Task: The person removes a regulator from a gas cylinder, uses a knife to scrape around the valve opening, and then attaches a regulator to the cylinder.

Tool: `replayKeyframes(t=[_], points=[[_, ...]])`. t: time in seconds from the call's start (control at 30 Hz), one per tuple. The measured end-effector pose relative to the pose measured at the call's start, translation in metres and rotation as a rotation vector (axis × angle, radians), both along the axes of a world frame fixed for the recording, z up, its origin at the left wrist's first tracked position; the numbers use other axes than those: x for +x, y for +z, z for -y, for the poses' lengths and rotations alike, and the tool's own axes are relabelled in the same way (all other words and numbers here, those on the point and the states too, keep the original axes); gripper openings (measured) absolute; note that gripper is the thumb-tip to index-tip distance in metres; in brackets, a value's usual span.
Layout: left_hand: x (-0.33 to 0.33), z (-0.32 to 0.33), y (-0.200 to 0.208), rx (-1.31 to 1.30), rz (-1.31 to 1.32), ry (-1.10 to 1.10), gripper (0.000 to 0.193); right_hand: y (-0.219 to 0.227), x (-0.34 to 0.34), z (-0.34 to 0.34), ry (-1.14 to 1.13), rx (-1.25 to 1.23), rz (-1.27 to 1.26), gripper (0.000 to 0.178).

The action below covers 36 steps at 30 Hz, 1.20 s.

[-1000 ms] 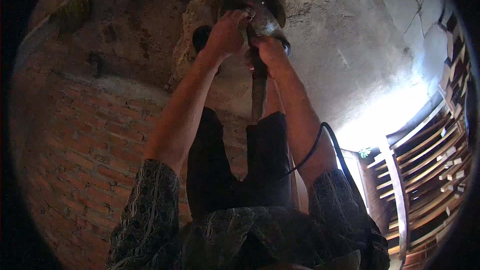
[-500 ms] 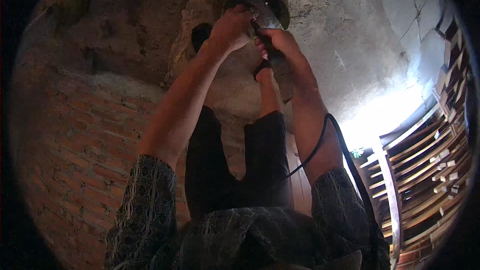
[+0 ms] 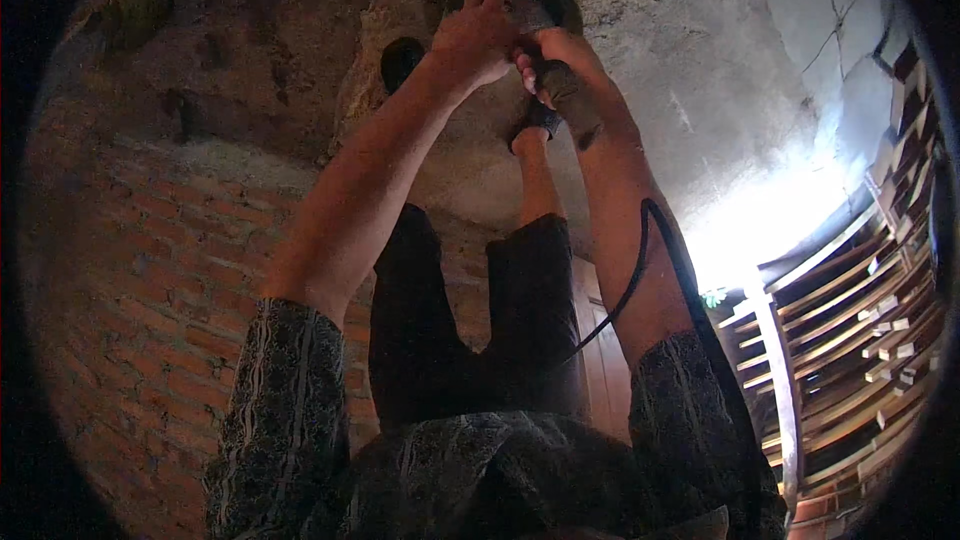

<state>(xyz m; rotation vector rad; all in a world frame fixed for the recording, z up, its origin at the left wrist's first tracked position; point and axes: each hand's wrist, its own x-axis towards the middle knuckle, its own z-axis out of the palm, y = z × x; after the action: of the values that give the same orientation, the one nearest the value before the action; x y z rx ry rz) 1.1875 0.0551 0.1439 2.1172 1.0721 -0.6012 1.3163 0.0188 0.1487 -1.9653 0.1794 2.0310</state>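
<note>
My right hand (image 3: 568,52) is closed around the brown handle (image 3: 562,88) of a tool, whose butt end points back toward me. The tool's working end is hidden, so I cannot tell its kind. Close beside it, my left hand (image 3: 478,40) has bent fingers and seems to press or grip something hidden beneath it. Both hands are over a round dark basin (image 3: 572,2) on the ground. A grey flat surface (image 3: 532,12) shows inside the basin, between the hands.
Rough concrete ground (image 3: 700,70) surrounds the basin. My dark footwear (image 3: 402,62) is near it on the left. A brick wall (image 3: 170,290) stands left, and stacked wooden slats (image 3: 850,340) fill the right. A black cord (image 3: 640,275) loops past my right forearm.
My right hand has tilted, bringing the brown handle's butt end into view. My left hand has shifted slightly and covers more of the grey surface.
</note>
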Motion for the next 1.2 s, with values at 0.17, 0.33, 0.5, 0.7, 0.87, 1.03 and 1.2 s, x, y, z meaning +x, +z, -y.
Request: replayKeyframes(t=[0.17, 0.33, 0.5, 0.7, 0.87, 1.03, 1.2], points=[[0.014, 0.008, -0.018, 0.052, 0.227, 0.02, 0.036, -0.138, 0.05, 0.07, 0.539, 0.534, 0.029, 0.03], [-0.021, 0.008, -0.027, 0.081, 0.328, 0.062, 0.039, -0.121, -0.007, 0.097, 0.629, 0.484, 0.226, 0.028], [-0.028, 0.011, -0.049, 0.068, 0.428, 0.229, 0.042, -0.109, -0.034, 0.113, 0.128, 0.692, 0.32, 0.025], [-0.022, 0.011, -0.047, 0.038, 0.355, 0.198, 0.037, -0.09, -0.033, 0.104, 0.105, 0.516, 0.307, 0.023], [-0.018, 0.013, -0.042, 0.085, 0.308, 0.098, 0.035, -0.075, -0.007, 0.064, 0.282, 0.484, 0.188, 0.025], [0.016, 0.013, -0.029, -0.033, 0.143, 0.205, 0.038, -0.079, 0.028, 0.044, 0.391, 0.417, 0.068, 0.024], [0.028, 0.016, -0.035, 0.204, 0.222, 0.024, 0.034, -0.064, 0.039, 0.049, 0.279, 0.263, 0.059, 0.023]])
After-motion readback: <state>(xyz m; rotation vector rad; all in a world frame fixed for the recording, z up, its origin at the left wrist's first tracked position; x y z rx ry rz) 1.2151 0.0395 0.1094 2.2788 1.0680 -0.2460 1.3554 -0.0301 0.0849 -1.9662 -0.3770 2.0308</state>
